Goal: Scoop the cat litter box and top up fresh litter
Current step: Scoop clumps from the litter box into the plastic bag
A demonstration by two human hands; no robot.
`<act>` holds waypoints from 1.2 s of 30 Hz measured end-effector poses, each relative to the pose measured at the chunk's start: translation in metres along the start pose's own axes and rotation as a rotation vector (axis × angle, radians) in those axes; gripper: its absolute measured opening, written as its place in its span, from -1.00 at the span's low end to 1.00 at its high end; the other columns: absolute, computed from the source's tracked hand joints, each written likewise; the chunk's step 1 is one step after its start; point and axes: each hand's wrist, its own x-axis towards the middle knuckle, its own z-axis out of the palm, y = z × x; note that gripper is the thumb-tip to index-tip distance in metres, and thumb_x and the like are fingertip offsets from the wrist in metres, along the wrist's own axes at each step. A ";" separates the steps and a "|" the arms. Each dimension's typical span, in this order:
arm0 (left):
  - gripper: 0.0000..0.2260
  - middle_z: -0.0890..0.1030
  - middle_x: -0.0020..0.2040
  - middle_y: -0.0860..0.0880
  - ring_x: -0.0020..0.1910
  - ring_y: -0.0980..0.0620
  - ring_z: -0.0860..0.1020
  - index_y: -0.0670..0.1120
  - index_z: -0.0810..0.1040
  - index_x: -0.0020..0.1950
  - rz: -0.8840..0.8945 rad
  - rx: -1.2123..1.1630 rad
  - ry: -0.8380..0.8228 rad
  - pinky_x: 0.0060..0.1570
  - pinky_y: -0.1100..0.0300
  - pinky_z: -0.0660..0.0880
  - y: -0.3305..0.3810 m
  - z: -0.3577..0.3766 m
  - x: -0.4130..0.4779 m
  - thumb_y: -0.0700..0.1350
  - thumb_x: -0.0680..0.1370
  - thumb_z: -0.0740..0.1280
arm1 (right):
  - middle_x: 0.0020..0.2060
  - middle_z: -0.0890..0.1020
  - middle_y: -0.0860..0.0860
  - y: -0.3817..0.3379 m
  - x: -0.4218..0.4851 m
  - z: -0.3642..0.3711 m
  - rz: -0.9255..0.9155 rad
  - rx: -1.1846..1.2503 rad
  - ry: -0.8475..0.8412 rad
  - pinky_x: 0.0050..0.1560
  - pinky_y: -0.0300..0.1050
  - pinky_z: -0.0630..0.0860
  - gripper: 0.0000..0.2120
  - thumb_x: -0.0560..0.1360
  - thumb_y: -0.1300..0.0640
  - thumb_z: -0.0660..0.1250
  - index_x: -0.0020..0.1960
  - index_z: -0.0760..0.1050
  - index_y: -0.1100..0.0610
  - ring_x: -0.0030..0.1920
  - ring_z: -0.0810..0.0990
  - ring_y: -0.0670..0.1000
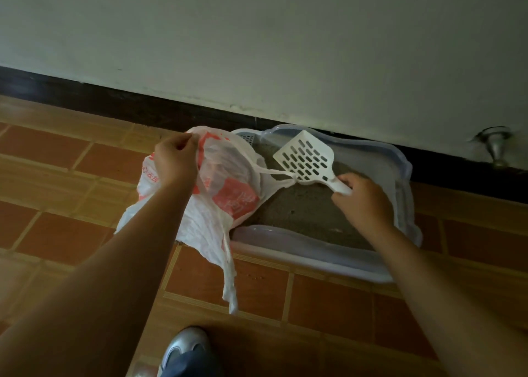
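A pale plastic litter box (397, 159) with grey litter (303, 210) stands on the tiled floor against the wall. My left hand (175, 162) pinches the rim of a white and red plastic bag (225, 193), which hangs over the box's left end. My right hand (363, 199) grips the handle of a white slotted scoop (304, 156). The scoop's blade is raised above the litter, beside the bag's mouth, and looks empty. One bag handle stretches across toward the scoop's neck.
A white wall with a dark skirting board (143, 105) runs behind the box. A metal door stop (498, 150) sticks out of the skirting at the right. My shoe (185, 351) is on the orange floor tiles at the bottom.
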 end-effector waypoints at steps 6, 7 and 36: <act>-0.80 0.60 -0.09 0.00 -0.26 0.20 0.52 -0.13 0.59 0.15 -0.009 0.010 -0.008 -0.30 0.41 0.41 0.005 0.008 -0.009 -0.11 0.59 0.26 | -0.12 0.60 0.07 0.032 0.000 -0.011 0.145 -0.164 -0.007 -0.29 -0.13 0.41 -0.81 0.52 0.11 0.28 0.11 0.50 0.13 -0.19 0.54 0.05; -0.80 0.61 -0.08 -0.02 -0.25 0.19 0.53 -0.13 0.58 0.15 -0.010 0.008 -0.011 -0.30 0.40 0.41 0.007 0.009 -0.010 -0.11 0.59 0.26 | -0.14 0.59 0.06 0.035 -0.001 -0.012 0.162 -0.201 -0.011 -0.33 -0.16 0.37 -0.82 0.52 0.10 0.28 0.09 0.50 0.13 -0.20 0.53 0.04; -0.77 0.64 0.02 -0.10 0.01 -0.01 0.60 -0.15 0.60 0.17 -0.039 0.011 -0.001 -0.01 0.20 0.52 0.004 0.022 -0.001 -0.09 0.58 0.28 | -0.05 0.59 0.14 0.052 0.004 0.015 0.242 -0.297 -0.208 -0.22 -0.14 0.35 -0.79 0.56 0.15 0.19 0.11 0.49 0.24 -0.07 0.56 0.14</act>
